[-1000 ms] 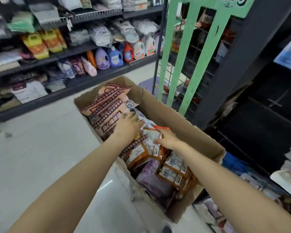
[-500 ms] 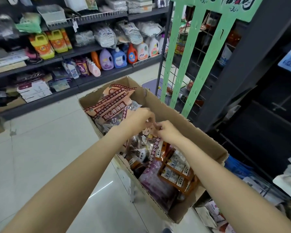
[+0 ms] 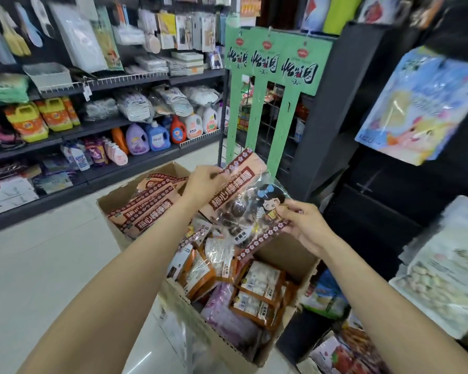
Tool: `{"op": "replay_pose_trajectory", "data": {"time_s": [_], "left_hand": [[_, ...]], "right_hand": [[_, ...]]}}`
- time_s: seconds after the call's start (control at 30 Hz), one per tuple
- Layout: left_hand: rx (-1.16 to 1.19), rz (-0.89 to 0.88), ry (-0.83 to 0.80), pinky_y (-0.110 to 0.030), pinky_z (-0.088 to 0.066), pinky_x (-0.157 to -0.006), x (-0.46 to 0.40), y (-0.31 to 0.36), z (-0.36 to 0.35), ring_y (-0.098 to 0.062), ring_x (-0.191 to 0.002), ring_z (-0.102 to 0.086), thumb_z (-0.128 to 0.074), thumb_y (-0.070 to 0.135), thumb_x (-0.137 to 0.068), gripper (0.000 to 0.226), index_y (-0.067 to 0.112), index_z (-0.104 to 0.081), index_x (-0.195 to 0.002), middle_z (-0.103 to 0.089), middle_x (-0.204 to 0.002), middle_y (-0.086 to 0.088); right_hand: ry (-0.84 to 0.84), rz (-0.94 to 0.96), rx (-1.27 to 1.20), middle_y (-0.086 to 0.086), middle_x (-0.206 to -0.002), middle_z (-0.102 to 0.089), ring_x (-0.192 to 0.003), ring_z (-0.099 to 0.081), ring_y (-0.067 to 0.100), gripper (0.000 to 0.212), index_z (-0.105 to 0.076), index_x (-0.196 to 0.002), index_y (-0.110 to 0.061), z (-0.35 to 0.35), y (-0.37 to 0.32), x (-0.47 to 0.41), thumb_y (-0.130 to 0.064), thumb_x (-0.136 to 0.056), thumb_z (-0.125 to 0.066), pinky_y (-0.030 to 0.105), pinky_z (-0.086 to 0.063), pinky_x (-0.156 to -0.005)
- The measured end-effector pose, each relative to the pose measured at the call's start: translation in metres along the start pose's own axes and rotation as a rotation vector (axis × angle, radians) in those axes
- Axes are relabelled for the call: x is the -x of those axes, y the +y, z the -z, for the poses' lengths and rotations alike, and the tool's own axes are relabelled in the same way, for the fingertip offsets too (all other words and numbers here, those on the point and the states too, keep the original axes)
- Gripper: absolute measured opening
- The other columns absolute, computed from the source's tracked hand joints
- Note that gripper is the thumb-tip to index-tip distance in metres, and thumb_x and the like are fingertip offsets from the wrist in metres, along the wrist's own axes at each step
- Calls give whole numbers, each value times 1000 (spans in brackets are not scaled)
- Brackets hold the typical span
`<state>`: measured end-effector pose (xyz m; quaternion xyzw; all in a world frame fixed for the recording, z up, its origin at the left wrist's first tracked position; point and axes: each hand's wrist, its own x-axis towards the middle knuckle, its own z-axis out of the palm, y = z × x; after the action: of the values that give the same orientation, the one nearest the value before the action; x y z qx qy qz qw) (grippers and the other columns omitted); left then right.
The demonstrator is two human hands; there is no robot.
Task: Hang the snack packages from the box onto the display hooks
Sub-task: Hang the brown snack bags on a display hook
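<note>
Both hands hold one snack package (image 3: 241, 201) above the open cardboard box (image 3: 287, 265). The package is clear with a brown flowered border, dark sweets inside and a cartoon girl. My left hand (image 3: 204, 182) grips its upper left edge. My right hand (image 3: 300, 225) pinches its lower right corner. More of the same brown packages (image 3: 146, 211) lie stacked at the box's far end, and orange and purple packs (image 3: 254, 292) fill the near end. A green hanging display rack (image 3: 276, 103) stands just behind the box.
Black shop shelves with detergent bottles (image 3: 152, 136) and bags run along the left across a pale tiled floor (image 3: 38, 265). A dark shelf unit (image 3: 335, 117) stands to the right, with hanging packets (image 3: 422, 103) and stacked bags (image 3: 443, 265) at the right edge.
Both hands reached into the box, took hold of one package and lifted it up clear of the box. The camera has tilted upward toward the green rack.
</note>
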<state>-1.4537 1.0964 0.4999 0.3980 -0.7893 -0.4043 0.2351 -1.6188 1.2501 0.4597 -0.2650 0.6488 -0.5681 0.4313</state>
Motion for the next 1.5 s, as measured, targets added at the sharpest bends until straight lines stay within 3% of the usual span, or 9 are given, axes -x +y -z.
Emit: {"op": "replay_pose_trajectory", "data": {"time_s": [0.07,0.17,0.3,0.53,0.7,0.87,1.07,1.23,1.5], "left_hand": [[-56,-111,-9,-21,-37,-54,-1,28,-3,-9,-60,-51,-52,30,-95,23,16,-60,-80,-58,-69,3],[-148,-327,-92,-12,-38,-55,6,77,-14,-3,-64,-53,-55,31,-93,16,19,-64,-88,-60,-73,9],[-146,-542,-142,-13,-39,-60,15,146,-34,2,-68,-55,-57,32,-92,13,22,-64,-86,-59,-75,15],[-67,-752,-159,-32,-48,-81,28,242,-92,-13,-80,-61,-72,33,-79,18,16,-69,-77,-67,-77,5],[-92,-851,-180,-1,-33,-68,42,304,-141,-4,-80,-53,-60,31,-90,16,18,-69,-91,-66,-87,8],[31,-801,-300,-7,-34,-59,40,346,-185,-3,-80,-54,-61,23,-90,14,14,-72,-94,-65,-88,7],[249,-609,-320,-20,-44,-72,17,360,-207,-7,-82,-58,-67,17,-86,4,16,-69,-83,-63,-79,10],[216,-613,-299,-17,-45,-71,7,363,-211,-8,-85,-59,-65,18,-87,5,18,-69,-85,-64,-83,10],[139,-671,-297,-18,-43,-70,3,374,-215,-6,-79,-56,-63,25,-89,14,13,-69,-93,-62,-84,7]], "right_hand": [[-36,39,130,10,-95,-71,-87,-66,21,19,-68,-101,-4,17,-16,15,4,-87,-59,34,-55,-80],[-10,132,384,7,-101,-72,-87,-65,15,24,-70,-103,-8,39,-46,37,0,-81,-69,27,-50,-79],[223,356,294,-11,-89,-71,-79,-66,0,15,-69,-98,-16,67,-91,74,-14,-84,-70,8,-49,-64],[604,568,271,2,-74,-72,-64,-64,12,10,-74,-80,-12,130,-130,140,-20,-85,-70,23,-47,-58],[775,547,125,-2,-68,-70,-68,-66,15,14,-69,-74,-14,182,-138,180,-15,-88,-66,29,-51,-59],[870,564,14,1,-63,-65,-54,-62,11,25,-61,-68,-8,221,-147,192,-23,-89,-64,21,-49,-48],[886,518,48,2,-60,-58,-49,-52,10,31,-50,-63,-11,248,-161,175,-21,-90,-62,19,-40,-45],[864,502,17,15,-76,-62,-70,-55,26,24,-59,-78,-6,260,-159,159,-26,-90,-62,37,-45,-67],[867,547,27,24,-86,-68,-74,-61,31,23,-63,-81,-5,276,-160,156,-26,-90,-63,53,-52,-76]]}}
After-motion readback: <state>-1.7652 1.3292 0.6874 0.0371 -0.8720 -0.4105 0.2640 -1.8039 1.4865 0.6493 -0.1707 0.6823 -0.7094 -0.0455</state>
